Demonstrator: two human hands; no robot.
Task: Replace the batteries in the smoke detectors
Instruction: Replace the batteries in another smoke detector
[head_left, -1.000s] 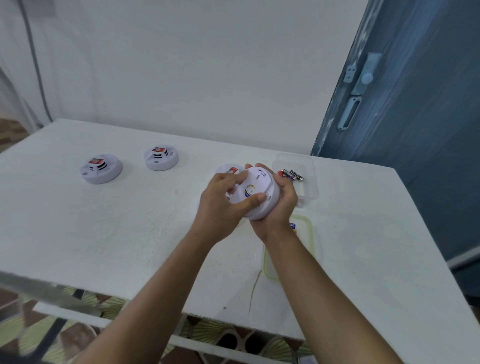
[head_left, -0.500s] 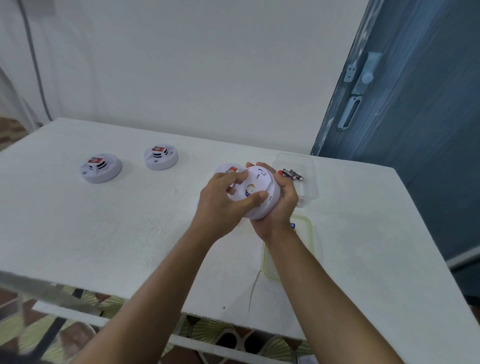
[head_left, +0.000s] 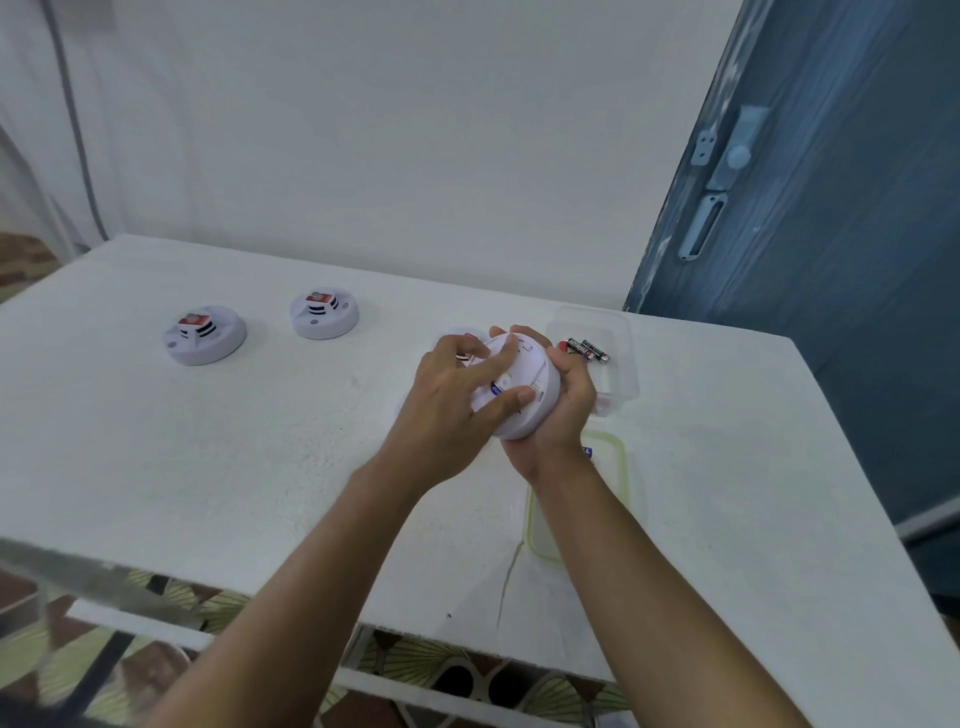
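While the right hand (head_left: 567, 415) grips the smoke detector (head_left: 530, 374), straight left fingers (head_left: 492, 362) press its face.

left hand (head_left: 447, 410): fingers spread on detector (head_left: 535, 374) | right hand (head_left: 569, 410): apparently cupping detector
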